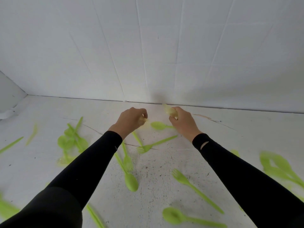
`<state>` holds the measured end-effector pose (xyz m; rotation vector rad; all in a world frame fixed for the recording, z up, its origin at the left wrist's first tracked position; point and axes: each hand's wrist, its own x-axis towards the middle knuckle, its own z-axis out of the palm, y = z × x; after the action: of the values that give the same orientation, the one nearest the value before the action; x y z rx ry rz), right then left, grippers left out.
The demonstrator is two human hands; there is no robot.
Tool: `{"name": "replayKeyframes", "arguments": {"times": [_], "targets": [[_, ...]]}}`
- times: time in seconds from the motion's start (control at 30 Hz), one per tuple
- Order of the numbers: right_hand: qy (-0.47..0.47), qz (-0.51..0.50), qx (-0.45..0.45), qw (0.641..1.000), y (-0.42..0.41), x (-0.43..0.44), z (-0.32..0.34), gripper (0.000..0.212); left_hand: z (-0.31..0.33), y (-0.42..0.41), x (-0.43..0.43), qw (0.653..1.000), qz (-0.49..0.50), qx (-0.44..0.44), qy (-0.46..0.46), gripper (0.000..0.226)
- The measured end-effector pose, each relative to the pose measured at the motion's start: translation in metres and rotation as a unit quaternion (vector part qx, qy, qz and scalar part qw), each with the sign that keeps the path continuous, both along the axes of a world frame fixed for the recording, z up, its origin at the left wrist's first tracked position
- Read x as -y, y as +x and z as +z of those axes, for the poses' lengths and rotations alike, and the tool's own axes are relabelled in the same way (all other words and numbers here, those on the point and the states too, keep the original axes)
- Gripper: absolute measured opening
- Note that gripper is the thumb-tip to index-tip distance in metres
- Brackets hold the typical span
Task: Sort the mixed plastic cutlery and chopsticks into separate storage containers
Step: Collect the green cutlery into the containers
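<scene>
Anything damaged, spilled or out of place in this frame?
The white surface is cracked and dark-speckled, with a brownish smear by the wall. Green cutlery lies scattered; no container shows. Left hand and right hand each hold a pale scrap, too blurred to identify.

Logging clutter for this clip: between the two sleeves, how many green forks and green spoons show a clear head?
Green forks: 3
Green spoons: 3
Total: 6
Blurred side piles not counted.
</scene>
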<state>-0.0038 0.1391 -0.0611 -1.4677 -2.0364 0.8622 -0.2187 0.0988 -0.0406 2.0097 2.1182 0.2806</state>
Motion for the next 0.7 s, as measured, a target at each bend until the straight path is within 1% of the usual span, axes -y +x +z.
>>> {"name": "replayKeyframes", "arguments": {"times": [0.03, 0.07, 0.1, 0.13, 0.17, 0.2, 0.23, 0.27, 0.3, 0.37, 0.43, 0.5, 0.57, 0.63, 0.7], "targets": [[-0.018, -0.019, -0.046, 0.999, 0.003, 0.011, 0.007, 0.027, 0.008, 0.005, 0.006, 0.997, 0.032, 0.065, 0.036, 0.014], [-0.039, -0.039, -0.094, 0.994, 0.004, 0.020, 0.013, 0.020, 0.018, 0.011, 0.012, 0.983, 0.064, 0.149, 0.080, 0.012], [-0.060, -0.060, -0.144, 0.986, 0.004, 0.031, 0.022, 0.015, 0.030, 0.019, 0.021, 0.960, 0.089, 0.235, 0.120, 0.012], [-0.088, -0.082, -0.195, 0.973, 0.003, 0.041, 0.031, 0.014, 0.041, 0.028, 0.029, 0.938, 0.103, 0.298, 0.146, 0.011], [-0.126, -0.102, -0.251, 0.954, 0.002, 0.051, 0.039, 0.015, 0.048, 0.037, 0.038, 0.924, 0.113, 0.330, 0.156, 0.011], [-0.173, -0.110, -0.303, 0.931, 0.002, 0.063, 0.049, 0.018, 0.055, 0.046, 0.051, 0.917, 0.119, 0.346, 0.157, 0.011], [-0.223, -0.105, -0.345, 0.906, 0.003, 0.073, 0.056, 0.020, 0.056, 0.054, 0.060, 0.910, 0.123, 0.366, 0.151, 0.012], [-0.262, -0.083, -0.366, 0.889, 0.004, 0.085, 0.062, 0.022, 0.058, 0.062, 0.073, 0.899, 0.126, 0.394, 0.144, 0.015], [-0.284, -0.057, -0.372, 0.882, 0.006, 0.097, 0.065, 0.023, 0.058, 0.069, 0.086, 0.886, 0.131, 0.424, 0.135, 0.019], [-0.293, -0.023, -0.359, 0.886, 0.009, 0.118, 0.066, 0.023, 0.058, 0.081, 0.109, 0.860, 0.153, 0.470, 0.124, 0.022], [-0.289, -0.009, -0.347, 0.892, 0.010, 0.136, 0.068, 0.022, 0.059, 0.090, 0.132, 0.837, 0.174, 0.505, 0.119, 0.022], [-0.295, 0.008, -0.353, 0.888, 0.010, 0.153, 0.072, 0.019, 0.063, 0.099, 0.155, 0.812, 0.187, 0.540, 0.120, 0.021], [-0.302, 0.024, -0.364, 0.881, 0.010, 0.167, 0.077, 0.018, 0.066, 0.104, 0.175, 0.795, 0.190, 0.563, 0.126, 0.019], [-0.302, 0.036, -0.359, 0.882, 0.012, 0.176, 0.081, 0.018, 0.065, 0.102, 0.189, 0.794, 0.182, 0.566, 0.130, 0.024], [-0.296, 0.048, -0.338, 0.892, 0.014, 0.187, 0.083, 0.017, 0.063, 0.098, 0.205, 0.795, 0.166, 0.568, 0.132, 0.038]]}}
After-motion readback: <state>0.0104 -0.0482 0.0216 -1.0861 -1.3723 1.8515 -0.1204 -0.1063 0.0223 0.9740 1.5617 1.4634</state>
